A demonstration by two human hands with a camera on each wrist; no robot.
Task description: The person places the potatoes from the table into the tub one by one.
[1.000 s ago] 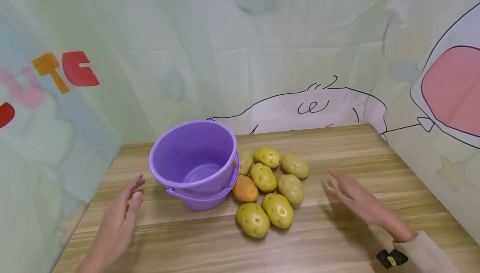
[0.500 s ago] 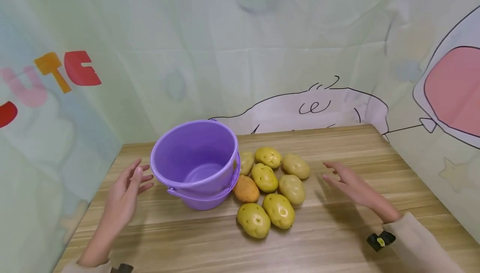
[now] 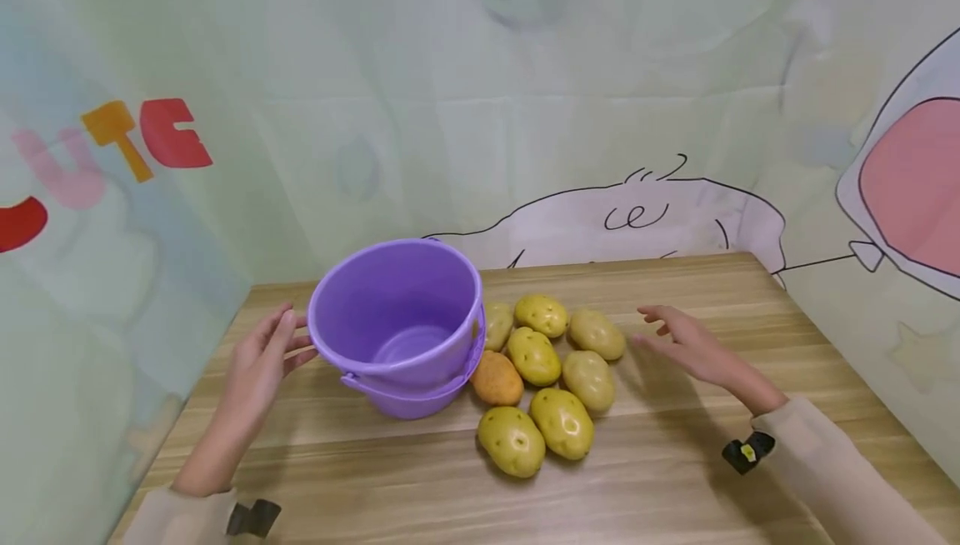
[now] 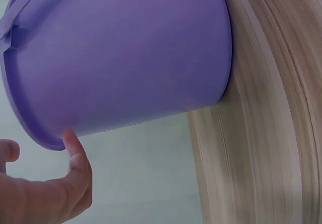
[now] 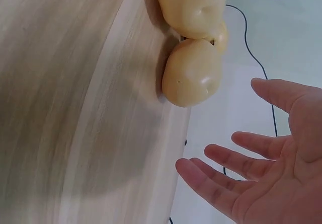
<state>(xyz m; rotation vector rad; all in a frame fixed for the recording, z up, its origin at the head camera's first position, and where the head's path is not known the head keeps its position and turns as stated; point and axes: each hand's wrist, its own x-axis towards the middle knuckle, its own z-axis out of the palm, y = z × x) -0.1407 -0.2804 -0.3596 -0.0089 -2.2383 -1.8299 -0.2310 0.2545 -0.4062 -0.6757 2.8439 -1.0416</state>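
Purple bucket (image 3: 397, 324) stands upright on its base at the left rear of the wooden worktop (image 3: 360, 478), mouth facing upward. The bucket handle (image 3: 474, 357) is lowered and follows the outside of the wall, below the rim at the front and right.

Left hand (image 3: 255, 362): located at the left side of the bucket, fingers spread and slightly bent. In the left wrist view, one fingertip lies at the bucket rim; whether it presses on the wall cannot be told.

Right hand (image 3: 686, 349): raised above the worktop, to the right of the potatoes (image 3: 534, 357) and apart from them. Its fingers are spread, with the thumb set apart.

Eight potatoes are visible, grouped directly to the right of the bucket. Most are yellow to pale tan. An orange-brown potato (image 3: 496, 378) lies just beside the bucket wall. A pale potato (image 3: 498, 326) is partly hidden behind the right edge of the bucket. Two yellow potatoes (image 3: 512, 442) lie at the front of the group.

Each forearm carries a light sleeve (image 3: 840, 466) and a dark wrist fitting (image 3: 748, 452). A printed backdrop (image 3: 420, 95) rises behind the worktop, with coloured letters (image 3: 176, 135) at left and a pink balloon (image 3: 915, 187) at right.
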